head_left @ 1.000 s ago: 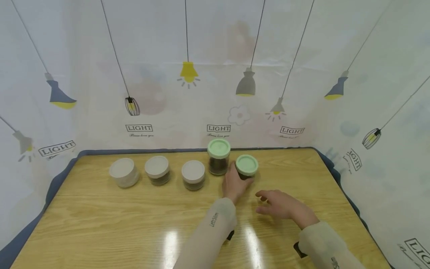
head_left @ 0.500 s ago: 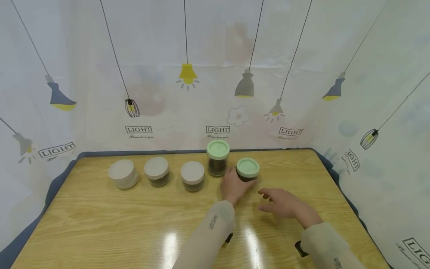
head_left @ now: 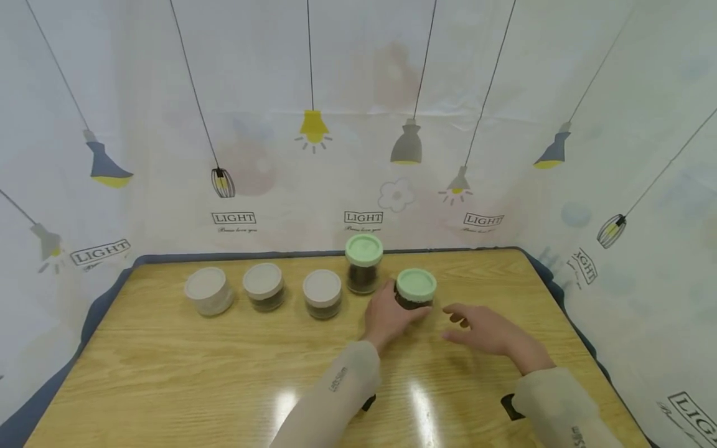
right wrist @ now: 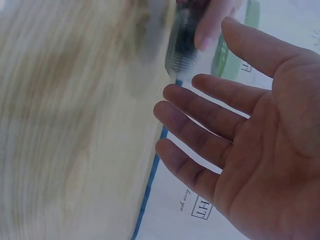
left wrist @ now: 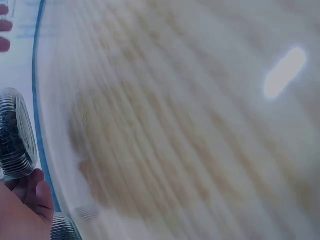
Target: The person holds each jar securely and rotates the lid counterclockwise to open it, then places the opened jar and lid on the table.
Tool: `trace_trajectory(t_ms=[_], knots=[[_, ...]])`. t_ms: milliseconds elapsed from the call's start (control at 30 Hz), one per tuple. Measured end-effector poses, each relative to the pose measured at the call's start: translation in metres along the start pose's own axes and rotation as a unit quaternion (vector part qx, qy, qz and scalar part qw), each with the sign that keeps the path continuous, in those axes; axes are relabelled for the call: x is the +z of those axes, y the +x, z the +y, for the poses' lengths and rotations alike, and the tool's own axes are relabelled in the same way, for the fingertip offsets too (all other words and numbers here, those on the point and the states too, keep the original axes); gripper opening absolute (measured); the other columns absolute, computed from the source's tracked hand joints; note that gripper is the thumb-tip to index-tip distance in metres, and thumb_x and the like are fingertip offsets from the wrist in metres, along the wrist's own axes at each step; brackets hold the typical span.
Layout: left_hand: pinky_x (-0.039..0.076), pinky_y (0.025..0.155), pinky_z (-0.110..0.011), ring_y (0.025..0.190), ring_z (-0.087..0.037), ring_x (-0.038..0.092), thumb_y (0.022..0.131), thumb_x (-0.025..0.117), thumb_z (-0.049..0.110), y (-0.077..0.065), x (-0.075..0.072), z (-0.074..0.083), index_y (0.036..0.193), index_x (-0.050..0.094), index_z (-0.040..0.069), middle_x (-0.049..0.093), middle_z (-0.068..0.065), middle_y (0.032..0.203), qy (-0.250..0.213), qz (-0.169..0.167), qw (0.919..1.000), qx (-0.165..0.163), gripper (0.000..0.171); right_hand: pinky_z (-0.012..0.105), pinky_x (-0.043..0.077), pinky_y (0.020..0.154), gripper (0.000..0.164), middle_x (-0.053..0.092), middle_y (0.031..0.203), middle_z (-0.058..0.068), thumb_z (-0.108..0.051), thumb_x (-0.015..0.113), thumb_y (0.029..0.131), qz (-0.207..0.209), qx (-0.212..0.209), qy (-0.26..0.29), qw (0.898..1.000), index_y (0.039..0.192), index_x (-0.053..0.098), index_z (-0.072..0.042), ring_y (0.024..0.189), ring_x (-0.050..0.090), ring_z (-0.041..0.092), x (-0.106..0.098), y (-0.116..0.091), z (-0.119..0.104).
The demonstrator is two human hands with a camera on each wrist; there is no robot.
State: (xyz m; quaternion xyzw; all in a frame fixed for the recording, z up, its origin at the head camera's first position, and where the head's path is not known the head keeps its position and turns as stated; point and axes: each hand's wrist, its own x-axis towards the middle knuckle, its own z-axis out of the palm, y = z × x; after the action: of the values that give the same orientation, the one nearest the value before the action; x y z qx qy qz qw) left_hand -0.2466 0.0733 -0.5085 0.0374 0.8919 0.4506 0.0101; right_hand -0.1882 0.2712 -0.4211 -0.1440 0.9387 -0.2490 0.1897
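My left hand (head_left: 386,318) grips a short clear jar with a mint-green lid (head_left: 416,285) and dark contents. In the left wrist view its ribbed glass base (left wrist: 16,135) shows above the thumb, apparently off the table. Just behind it stands a taller green-lidded jar (head_left: 363,264), also holding something dark. To the right of the gripped jar my right hand (head_left: 486,330) hangs without touching it, fingers spread and loosely bent. The right wrist view shows that palm (right wrist: 270,155) holding nothing, with the dark jar (right wrist: 184,42) beyond the fingertips.
Three short jars with whitish lids line the left: one pale jar (head_left: 210,291), then two with dark contents, a middle jar (head_left: 263,286) and a nearer one (head_left: 322,294). The wooden table (head_left: 224,373) ends at a lamp-print cloth (head_left: 280,205) behind.
My left hand has brought the short green-lidded jar slightly right and toward me. The right hand has shifted a little to the right. The other jars stay where they were.
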Motion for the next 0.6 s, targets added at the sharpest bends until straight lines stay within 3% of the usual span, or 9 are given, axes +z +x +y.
trace_trajectory(t_ms=[333,600], knots=[[0.044,0.105,-0.045,0.123,-0.019,0.056,0.065,0.082,0.062,-0.021,-0.024,-0.008,0.142,0.044,0.027,0.059,0.005,0.133,-0.007,-0.024,0.9985,0.048,0.093,0.054,0.048,0.097,0.069,0.055,0.137,0.022,-0.049,0.058,0.094,0.0,-0.012,-0.008,1.0,0.141,0.045,0.0,0.121,0.056,0.04,-0.008,-0.003,-0.005],[0.046,0.101,-0.043,0.12,-0.018,0.058,0.064,0.083,0.06,-0.043,-0.047,-0.02,0.142,0.042,0.025,0.06,0.002,0.132,0.038,-0.049,0.9937,0.094,0.095,0.054,0.048,0.097,0.067,0.057,0.136,0.021,-0.047,0.06,0.094,-0.002,-0.018,-0.014,1.0,0.142,0.046,-0.003,0.121,0.056,0.038,-0.009,-0.003,-0.011]])
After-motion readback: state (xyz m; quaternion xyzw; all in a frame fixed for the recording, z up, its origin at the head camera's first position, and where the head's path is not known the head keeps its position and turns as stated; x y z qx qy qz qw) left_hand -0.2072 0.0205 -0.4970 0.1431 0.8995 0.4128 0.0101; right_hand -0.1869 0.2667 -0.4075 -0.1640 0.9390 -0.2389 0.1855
